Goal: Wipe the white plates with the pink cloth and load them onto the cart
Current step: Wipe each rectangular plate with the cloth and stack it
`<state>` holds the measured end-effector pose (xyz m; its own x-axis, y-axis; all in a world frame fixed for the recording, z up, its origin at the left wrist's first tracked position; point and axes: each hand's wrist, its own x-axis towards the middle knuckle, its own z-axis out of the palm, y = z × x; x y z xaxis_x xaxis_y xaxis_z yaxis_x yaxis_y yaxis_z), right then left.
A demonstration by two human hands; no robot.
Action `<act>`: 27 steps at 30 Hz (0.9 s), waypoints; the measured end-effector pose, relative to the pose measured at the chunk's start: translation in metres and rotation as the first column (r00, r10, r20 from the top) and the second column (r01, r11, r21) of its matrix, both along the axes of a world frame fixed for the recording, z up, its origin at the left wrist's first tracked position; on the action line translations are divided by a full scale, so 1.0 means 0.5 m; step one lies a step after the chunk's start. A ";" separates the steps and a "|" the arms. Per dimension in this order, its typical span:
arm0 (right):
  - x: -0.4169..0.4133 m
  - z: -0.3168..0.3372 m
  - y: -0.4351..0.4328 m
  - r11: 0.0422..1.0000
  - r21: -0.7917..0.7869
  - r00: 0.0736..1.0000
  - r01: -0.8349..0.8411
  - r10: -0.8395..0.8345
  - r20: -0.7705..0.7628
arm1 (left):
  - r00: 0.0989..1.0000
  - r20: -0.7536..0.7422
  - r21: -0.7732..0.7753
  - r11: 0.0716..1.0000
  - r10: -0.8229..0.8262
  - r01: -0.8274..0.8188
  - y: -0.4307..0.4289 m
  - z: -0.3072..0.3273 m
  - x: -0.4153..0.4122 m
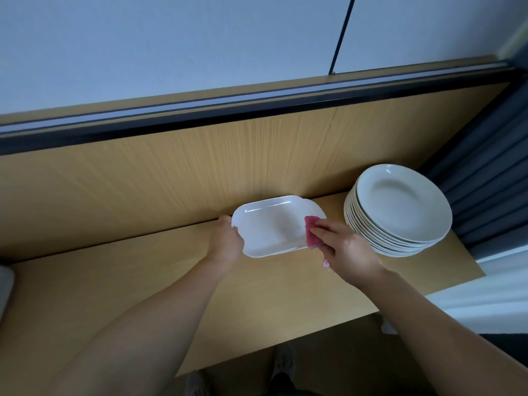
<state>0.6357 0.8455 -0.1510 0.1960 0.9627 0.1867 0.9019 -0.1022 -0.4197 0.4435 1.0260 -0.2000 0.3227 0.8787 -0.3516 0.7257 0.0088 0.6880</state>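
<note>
head view: left hand (227, 241) fingers are gripping a white rectangular plate (271, 227) at centre frame while right hand (347, 248) fingers are pinching a pink cloth (311, 231) against it, beside stacked round plates (400, 207) on the bench (143, 281).

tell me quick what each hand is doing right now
Left hand: grips the left end of the white rectangular plate.
Right hand: pinches the pink cloth, pressing it on the plate's right end.
</note>
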 end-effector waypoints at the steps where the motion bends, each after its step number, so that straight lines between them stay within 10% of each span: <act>1: -0.008 0.006 0.009 1.000 0.009 1.000 0.000 0.000 0.005 | 1.000 0.007 0.012 1.000 0.010 -0.010 0.001 0.005 -0.017; 27: -0.413 -0.017 0.225 0.957 -0.100 0.958 -0.271 0.258 -0.125 | 0.979 -0.159 -0.013 0.991 0.130 -0.134 0.006 -0.045 -0.483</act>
